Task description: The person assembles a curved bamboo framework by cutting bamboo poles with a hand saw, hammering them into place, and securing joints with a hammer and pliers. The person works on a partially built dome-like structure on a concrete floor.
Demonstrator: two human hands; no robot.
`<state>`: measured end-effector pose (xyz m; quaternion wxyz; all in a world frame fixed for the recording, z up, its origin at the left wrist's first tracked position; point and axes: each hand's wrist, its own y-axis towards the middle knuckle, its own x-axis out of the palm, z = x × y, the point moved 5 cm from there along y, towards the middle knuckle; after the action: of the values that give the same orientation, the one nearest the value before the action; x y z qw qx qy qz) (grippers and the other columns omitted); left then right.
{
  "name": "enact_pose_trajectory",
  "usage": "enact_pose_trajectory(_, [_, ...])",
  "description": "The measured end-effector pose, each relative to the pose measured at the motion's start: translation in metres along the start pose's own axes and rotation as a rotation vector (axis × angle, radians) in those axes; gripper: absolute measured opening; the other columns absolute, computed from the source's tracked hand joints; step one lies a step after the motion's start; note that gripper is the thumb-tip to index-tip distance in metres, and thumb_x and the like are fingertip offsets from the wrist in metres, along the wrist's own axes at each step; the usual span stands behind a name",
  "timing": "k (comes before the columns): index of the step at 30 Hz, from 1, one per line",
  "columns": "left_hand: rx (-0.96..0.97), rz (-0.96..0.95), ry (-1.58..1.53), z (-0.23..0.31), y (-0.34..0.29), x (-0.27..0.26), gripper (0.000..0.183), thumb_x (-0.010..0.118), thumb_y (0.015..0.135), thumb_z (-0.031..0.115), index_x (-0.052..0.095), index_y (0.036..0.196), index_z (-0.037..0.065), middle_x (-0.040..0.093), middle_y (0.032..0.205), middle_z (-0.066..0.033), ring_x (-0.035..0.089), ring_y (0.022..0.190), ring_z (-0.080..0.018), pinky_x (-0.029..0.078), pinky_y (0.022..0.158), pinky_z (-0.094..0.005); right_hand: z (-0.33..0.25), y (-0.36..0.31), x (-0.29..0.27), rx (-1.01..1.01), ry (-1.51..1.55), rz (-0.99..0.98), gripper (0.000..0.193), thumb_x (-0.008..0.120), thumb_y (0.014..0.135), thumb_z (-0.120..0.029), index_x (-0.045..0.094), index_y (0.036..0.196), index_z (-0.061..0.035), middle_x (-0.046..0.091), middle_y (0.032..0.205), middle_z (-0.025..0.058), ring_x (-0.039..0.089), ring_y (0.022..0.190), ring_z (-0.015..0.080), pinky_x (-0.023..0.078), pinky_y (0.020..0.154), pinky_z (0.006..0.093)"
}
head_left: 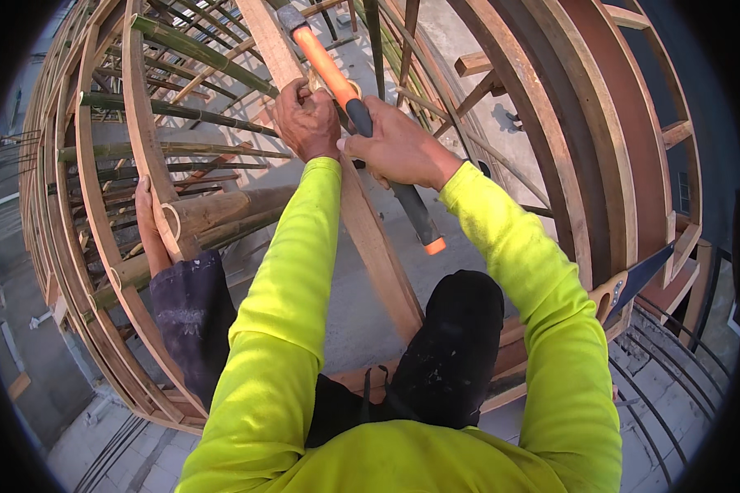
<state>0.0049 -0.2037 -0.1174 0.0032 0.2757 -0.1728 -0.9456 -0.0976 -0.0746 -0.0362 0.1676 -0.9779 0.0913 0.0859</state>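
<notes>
My right hand [407, 148] is wrapped around the handle of a hammer [329, 67] with an orange and black grip. The hammer slants across the view, its metal head up at the far left and its butt toward me. Close beside it, my left hand [308, 123] has its fingers curled in at the edge of a long wooden beam [378, 242]. What those fingers hold, if anything, is hidden. A round tan piece [349, 89] shows partly behind the hammer, too covered to name.
Bamboo poles [201, 53] cross curved-looking timber rails [144, 123] on the left. A handsaw [633, 283] with a wooden handle rests by the boards [567, 156] at right. A dark cloth-covered limb [193, 316] lies against the left rail. Rebar [649, 403] runs at lower right.
</notes>
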Motion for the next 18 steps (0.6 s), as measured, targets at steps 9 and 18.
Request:
enact_pose_trajectory(9, [0.191,0.044,-0.015,0.012,-0.003,0.000,0.010,0.065,0.073,0.014,0.066,0.082,0.009,0.062,0.085,-0.0090,0.058,0.088,-0.0296,0.044,0.085,-0.0426,-0.080,0.018,-0.075,0.172,-0.290,-0.195,0.035,0.059,0.083,-0.018,0.060,0.112,0.0014,0.056,0.068,0.0017,0.059,0.053,0.0092,0.051,0.045,0.0244])
enact_pose_trajectory(18, [0.215,0.021,-0.051,0.007,0.000,-0.003,0.006,0.064,0.075,0.008,0.064,0.080,0.004,0.059,0.084,-0.0105,0.057,0.083,-0.0283,0.046,0.079,-0.0410,-0.013,0.015,-0.097,-0.117,-0.315,-0.419,0.050,0.057,0.084,-0.018,0.051,0.132,-0.0038,0.053,0.074,0.0004,0.056,0.055,0.0111,0.051,0.055,0.0283])
